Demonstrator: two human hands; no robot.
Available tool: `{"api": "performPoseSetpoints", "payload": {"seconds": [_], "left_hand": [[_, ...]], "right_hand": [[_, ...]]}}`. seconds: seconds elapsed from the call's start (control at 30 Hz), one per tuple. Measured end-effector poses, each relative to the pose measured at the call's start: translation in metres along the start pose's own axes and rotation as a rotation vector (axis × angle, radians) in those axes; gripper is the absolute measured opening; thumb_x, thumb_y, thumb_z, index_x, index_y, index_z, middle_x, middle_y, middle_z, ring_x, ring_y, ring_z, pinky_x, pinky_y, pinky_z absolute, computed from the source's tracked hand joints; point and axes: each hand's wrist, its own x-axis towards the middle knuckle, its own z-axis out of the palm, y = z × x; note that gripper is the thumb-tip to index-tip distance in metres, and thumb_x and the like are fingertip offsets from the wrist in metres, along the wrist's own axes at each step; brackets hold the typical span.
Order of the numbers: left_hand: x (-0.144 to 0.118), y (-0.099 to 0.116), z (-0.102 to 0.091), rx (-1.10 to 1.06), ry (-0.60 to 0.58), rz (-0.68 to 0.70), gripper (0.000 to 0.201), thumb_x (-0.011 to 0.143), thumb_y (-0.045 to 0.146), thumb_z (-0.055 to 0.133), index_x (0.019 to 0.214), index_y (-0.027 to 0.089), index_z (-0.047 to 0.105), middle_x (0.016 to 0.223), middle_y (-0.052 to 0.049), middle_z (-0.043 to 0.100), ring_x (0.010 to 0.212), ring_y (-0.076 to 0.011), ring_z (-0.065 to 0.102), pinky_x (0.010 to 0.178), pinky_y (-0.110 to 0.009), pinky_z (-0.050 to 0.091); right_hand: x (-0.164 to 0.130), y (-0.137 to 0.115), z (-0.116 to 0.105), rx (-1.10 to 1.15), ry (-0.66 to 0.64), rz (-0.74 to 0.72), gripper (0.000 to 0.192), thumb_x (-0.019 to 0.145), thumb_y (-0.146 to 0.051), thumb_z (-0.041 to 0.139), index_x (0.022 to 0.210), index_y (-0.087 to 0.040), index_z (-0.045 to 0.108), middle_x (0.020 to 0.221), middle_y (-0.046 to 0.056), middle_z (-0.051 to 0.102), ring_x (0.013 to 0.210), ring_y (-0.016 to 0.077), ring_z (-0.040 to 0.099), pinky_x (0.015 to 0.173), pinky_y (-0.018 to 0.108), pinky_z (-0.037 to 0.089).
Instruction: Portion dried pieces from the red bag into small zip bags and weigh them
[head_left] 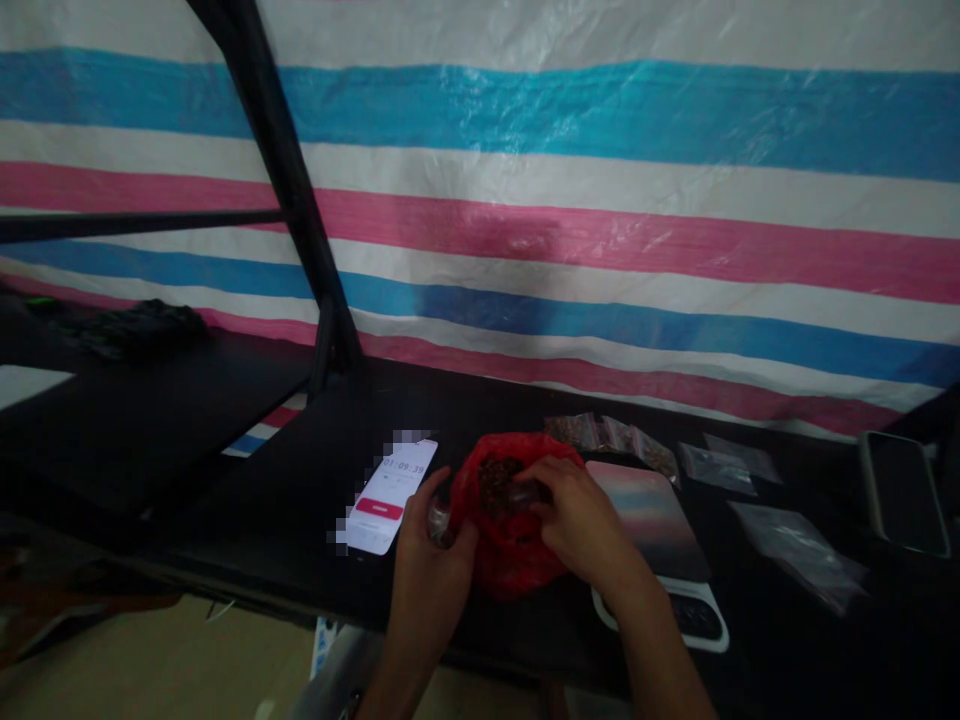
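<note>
A red plastic bag point(517, 565) stands open on the black table, with small dark brown pieces point(498, 480) inside it. My left hand point(429, 560) is at the bag's left side, its fingers curled round a small clear plastic bag point(440, 520); its contents are hard to make out. Over the bag's mouth, on the right, my right hand point(583, 515) pinches a small clear, shiny thing point(525, 492) among the brown pieces. The fingers partly hide that thing, so its kind is unclear.
Right of the red bag lies a kitchen scale point(649, 510). Behind it are several filled small bags point(615, 438). Flat clear bags point(795, 545) and a dark-screened phone point(904, 492) lie farther right. A phone with a running timer point(390, 500) lies left. A black metal post point(292, 190) rises behind.
</note>
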Motion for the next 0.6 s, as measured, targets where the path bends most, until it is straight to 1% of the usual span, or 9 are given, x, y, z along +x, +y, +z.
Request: {"api": "performPoseSetpoints", "payload": {"seconds": [0.07, 0.13, 0.2, 0.3, 0.37, 0.47, 0.53, 0.6], "left_hand": [[0.002, 0.004, -0.002, 0.028, -0.014, -0.021, 0.061, 0.078, 0.045, 0.073, 0.133, 0.018, 0.068, 0.119, -0.011, 0.069, 0.115, -0.0316, 0.066, 0.106, -0.052, 0.052], [0.004, 0.006, -0.003, 0.040, -0.015, 0.011, 0.059, 0.079, 0.050, 0.073, 0.129, 0.019, 0.069, 0.120, -0.012, 0.069, 0.116, -0.0325, 0.065, 0.107, -0.053, 0.051], [0.006, 0.008, -0.003, 0.076, 0.010, 0.080, 0.053, 0.081, 0.049, 0.071, 0.126, 0.021, 0.071, 0.116, -0.010, 0.068, 0.110, -0.0315, 0.065, 0.102, -0.051, 0.054], [0.008, 0.011, -0.001, 0.173, 0.020, 0.146, 0.051, 0.085, 0.046, 0.068, 0.129, 0.020, 0.070, 0.104, -0.008, 0.065, 0.097, -0.0296, 0.066, 0.093, -0.049, 0.057], [0.011, 0.013, 0.002, 0.232, 0.009, 0.173, 0.053, 0.087, 0.045, 0.068, 0.133, 0.018, 0.069, 0.107, -0.009, 0.064, 0.099, -0.0305, 0.066, 0.094, -0.049, 0.058], [0.019, 0.018, 0.012, 0.330, -0.029, 0.185, 0.061, 0.088, 0.038, 0.071, 0.143, 0.014, 0.063, 0.123, -0.014, 0.062, 0.113, -0.0343, 0.065, 0.103, -0.052, 0.055], [0.029, 0.022, 0.021, 0.398, -0.099, 0.181, 0.062, 0.088, 0.028, 0.070, 0.148, 0.012, 0.058, 0.130, -0.017, 0.061, 0.114, -0.0349, 0.065, 0.104, -0.053, 0.054], [0.040, 0.025, 0.030, 0.421, -0.181, 0.204, 0.061, 0.087, 0.013, 0.064, 0.148, 0.011, 0.059, 0.132, -0.019, 0.062, 0.114, -0.0340, 0.067, 0.103, -0.051, 0.054]], "right_hand": [[0.002, -0.001, 0.001, 0.024, -0.014, -0.011, 0.046, 0.079, 0.008, 0.058, 0.108, -0.022, 0.076, 0.118, 0.007, 0.077, 0.116, 0.0259, 0.068, 0.106, 0.043, 0.048], [0.006, 0.001, 0.003, 0.023, -0.004, -0.028, 0.046, 0.082, 0.006, 0.057, 0.112, -0.022, 0.076, 0.121, 0.007, 0.076, 0.117, 0.0253, 0.068, 0.107, 0.043, 0.048], [0.011, 0.005, 0.004, 0.001, 0.025, -0.048, 0.046, 0.084, 0.005, 0.057, 0.115, -0.023, 0.076, 0.122, 0.007, 0.075, 0.117, 0.0251, 0.067, 0.107, 0.042, 0.049], [0.017, 0.014, 0.004, -0.058, 0.101, -0.039, 0.045, 0.087, 0.003, 0.056, 0.119, -0.022, 0.075, 0.122, 0.008, 0.073, 0.118, 0.0272, 0.065, 0.107, 0.043, 0.049], [0.019, 0.017, 0.004, -0.105, 0.112, -0.020, 0.046, 0.087, 0.002, 0.054, 0.120, -0.021, 0.075, 0.124, 0.010, 0.072, 0.121, 0.0288, 0.063, 0.109, 0.044, 0.047], [0.022, 0.017, 0.002, -0.164, 0.080, 0.001, 0.048, 0.086, 0.003, 0.053, 0.123, -0.019, 0.075, 0.126, 0.012, 0.072, 0.122, 0.0301, 0.062, 0.111, 0.045, 0.046], [0.023, 0.016, 0.002, -0.187, 0.082, 0.015, 0.049, 0.086, 0.003, 0.052, 0.123, -0.019, 0.075, 0.127, 0.012, 0.072, 0.123, 0.0303, 0.062, 0.110, 0.045, 0.046], [0.024, 0.016, 0.001, -0.199, 0.089, 0.024, 0.048, 0.086, 0.003, 0.053, 0.122, -0.020, 0.075, 0.126, 0.012, 0.072, 0.122, 0.0301, 0.062, 0.110, 0.045, 0.045]]}}
